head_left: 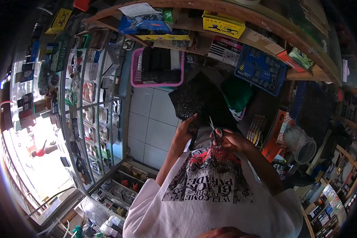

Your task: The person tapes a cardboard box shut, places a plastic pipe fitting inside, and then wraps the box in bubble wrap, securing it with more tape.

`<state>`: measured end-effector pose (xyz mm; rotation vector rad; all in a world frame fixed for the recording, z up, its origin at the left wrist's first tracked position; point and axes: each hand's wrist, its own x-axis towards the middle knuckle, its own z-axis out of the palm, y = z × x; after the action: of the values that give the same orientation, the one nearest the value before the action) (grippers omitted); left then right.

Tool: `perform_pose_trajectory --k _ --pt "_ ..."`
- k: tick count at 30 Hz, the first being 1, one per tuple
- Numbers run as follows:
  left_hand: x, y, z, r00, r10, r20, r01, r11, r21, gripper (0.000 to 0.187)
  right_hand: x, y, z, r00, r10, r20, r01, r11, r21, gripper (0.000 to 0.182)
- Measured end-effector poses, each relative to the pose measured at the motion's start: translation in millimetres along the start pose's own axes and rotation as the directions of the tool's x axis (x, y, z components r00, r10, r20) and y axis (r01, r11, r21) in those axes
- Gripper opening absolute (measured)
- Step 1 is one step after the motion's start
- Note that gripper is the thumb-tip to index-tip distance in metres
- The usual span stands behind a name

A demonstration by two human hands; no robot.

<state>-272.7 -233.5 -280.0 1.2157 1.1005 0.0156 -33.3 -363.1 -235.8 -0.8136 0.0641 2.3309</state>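
A black sheet with a glossy, bumpy surface like bubble wrap spreads out in front of me, over my lap. Its near left edge is pinched in my left hand, with one finger stretched along the top. My right hand is closed around the handles of a pair of scissors. Their slim blades point away from me and overlap the sheet's near part. Below both hands is my white printed shirt.
A pink basket of black rolls stands on the tiled floor. Ahead is a wooden shelf with boxes and a blue tray of small parts. Glass display cases line the left; a clear jar lies right.
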Motion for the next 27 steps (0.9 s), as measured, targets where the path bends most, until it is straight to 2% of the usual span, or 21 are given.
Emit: perform_pose_trajectory --k 2,4,7,8,9,10,12,14,16,18,19,21,23,24,27 --pt "-7 7 6 0.989 0.150 -0.010 -0.143 0.959 0.243 0.036 2 1 4 0.994 -0.046 -0.101 0.036 0.994 -0.107 0.045" --pt "-7 -15 12 0.894 0.446 -0.047 -0.424 0.874 0.236 0.047 4 4 3 0.986 -0.097 -0.138 0.070 0.980 -0.188 0.044" --pt "-6 -29 8 0.884 0.466 0.041 -0.464 0.862 0.203 0.063 9 10 -5 0.983 -0.139 -0.123 0.108 0.967 -0.230 0.041" --pt "0 -31 10 0.978 0.205 -0.034 -0.208 0.964 -0.168 0.058 8 11 -7 0.983 -0.134 -0.129 0.103 0.970 -0.219 0.039" --pt "6 -22 15 0.997 -0.081 -0.001 0.069 0.851 -0.521 0.052 6 10 -6 0.983 -0.125 -0.135 0.096 0.974 -0.205 0.038" --pt "9 -18 19 0.934 -0.330 0.134 0.305 0.547 -0.780 0.047 3 8 -5 0.983 -0.117 -0.141 0.088 0.977 -0.192 0.037" --pt "16 -36 20 0.976 -0.209 0.057 0.194 0.727 -0.659 0.044 -6 3 -2 0.983 -0.098 -0.152 0.073 0.984 -0.164 0.034" --pt "21 -48 21 0.966 -0.254 0.041 0.215 0.708 -0.673 0.045 -8 4 -13 0.983 -0.020 -0.181 -0.016 0.981 -0.194 0.034" --pt "18 -5 21 0.885 -0.455 0.101 0.336 0.473 -0.815 0.049 -8 3 -18 0.981 0.008 -0.196 -0.051 0.976 -0.213 0.035" --pt "13 -13 24 0.978 -0.208 -0.008 0.157 0.762 -0.628 0.056 -9 2 -17 0.980 -0.010 -0.199 -0.034 0.976 -0.216 0.037" --pt "12 -17 25 0.993 -0.113 -0.014 0.085 0.817 -0.570 0.059 -9 0 -18 0.980 0.009 -0.200 -0.052 0.976 -0.213 0.038" --pt "8 -17 27 1.000 0.030 -0.008 -0.030 0.857 -0.515 0.066 -9 -1 -22 0.981 0.023 -0.194 -0.065 0.975 -0.211 0.039" --pt "5 -8 28 0.999 0.047 0.001 -0.038 0.834 -0.551 0.064 -8 4 -26 0.985 -0.012 -0.173 -0.026 0.976 -0.217 0.038" --pt "3 1 30 1.000 0.015 0.002 -0.011 0.814 -0.581 0.059 -7 6 -24 0.986 -0.043 -0.158 0.007 0.975 -0.221 0.038" --pt "10 2 27 0.973 -0.219 0.072 0.204 0.673 -0.711 0.042 -8 7 -18 0.985 -0.119 -0.125 0.086 0.966 -0.243 0.037"
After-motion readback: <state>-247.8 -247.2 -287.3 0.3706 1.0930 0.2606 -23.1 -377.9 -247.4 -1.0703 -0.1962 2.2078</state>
